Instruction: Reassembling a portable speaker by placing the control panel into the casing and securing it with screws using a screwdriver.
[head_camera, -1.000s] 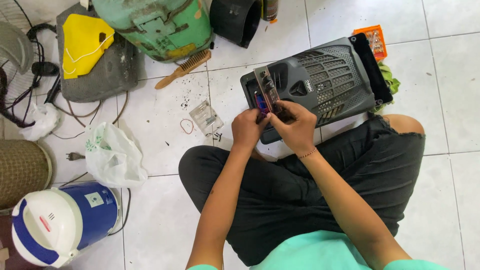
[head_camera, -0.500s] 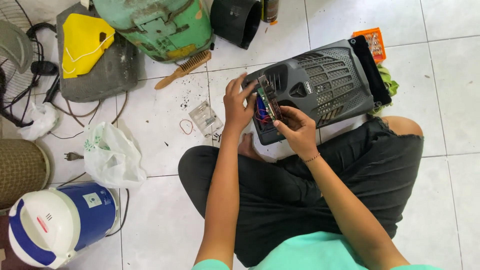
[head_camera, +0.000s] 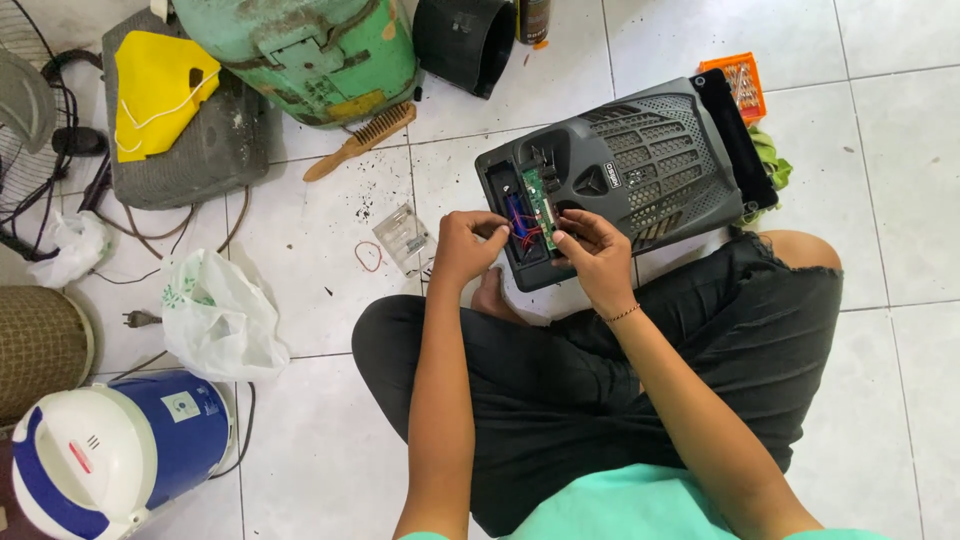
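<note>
A dark grey plastic housing (head_camera: 650, 160) with a grille lies on the tiled floor against my knee. Its open compartment holds a narrow green circuit board (head_camera: 538, 195) with red and blue wires (head_camera: 519, 226) beside it. My left hand (head_camera: 468, 248) is at the compartment's lower left edge, fingertips pinched at the wires. My right hand (head_camera: 592, 252) grips the lower end of the circuit board with thumb and fingers. The two hands are a few centimetres apart.
A wooden brush (head_camera: 360, 140), a small clear packet (head_camera: 405, 238) and a rubber band (head_camera: 368, 256) lie to the left. A white plastic bag (head_camera: 220, 318), a blue-and-white jug (head_camera: 110, 455), a green cylinder (head_camera: 310, 45), a black tube (head_camera: 465, 40) and an orange box (head_camera: 738, 85) ring the spot.
The circuit board was held tilted up out of the housing; it now lies down in the compartment. My left hand dropped from the board's upper end to the lower left by the wires.
</note>
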